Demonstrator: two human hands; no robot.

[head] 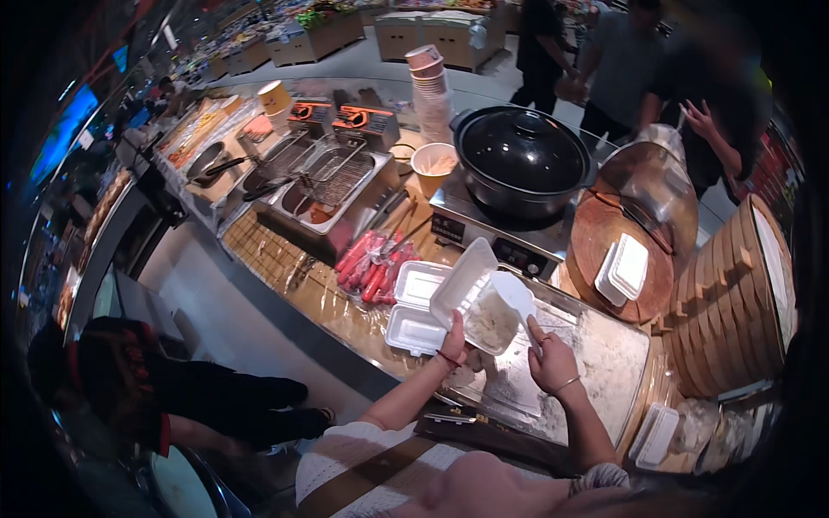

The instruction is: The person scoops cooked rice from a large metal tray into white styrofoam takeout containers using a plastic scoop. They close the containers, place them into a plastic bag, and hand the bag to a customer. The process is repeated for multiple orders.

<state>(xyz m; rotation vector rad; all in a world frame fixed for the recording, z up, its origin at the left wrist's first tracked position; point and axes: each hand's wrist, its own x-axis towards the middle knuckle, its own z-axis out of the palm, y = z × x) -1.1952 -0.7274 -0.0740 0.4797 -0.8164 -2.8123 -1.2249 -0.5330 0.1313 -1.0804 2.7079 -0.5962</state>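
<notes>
My left hand (pixel 455 343) grips the near side of an open white foam clamshell box (pixel 464 280), its lid raised. Inside lies whitish food (pixel 490 322) that looks like rice. My right hand (pixel 554 364) holds a white rice paddle (pixel 513 292) by its handle, the blade over the box's right side. Whether the blade touches the food, I cannot tell. A second foam box (pixel 412 320) stands open and empty to the left on the counter. Below both hands is a metal work surface (pixel 612 353) dusted with white powder. Behind the second box lies a plastic bag of red sausages (pixel 372 272).
A lidded black pot (pixel 526 155) sits on an electric cooker (pixel 448 228), right of a deep fryer (pixel 324 217). On the right are a round chopping block (pixel 586 252), closed foam boxes (pixel 623 269) and bamboo steamers (pixel 725 317). A co-worker (pixel 136 382) bends at left; people stand across the counter.
</notes>
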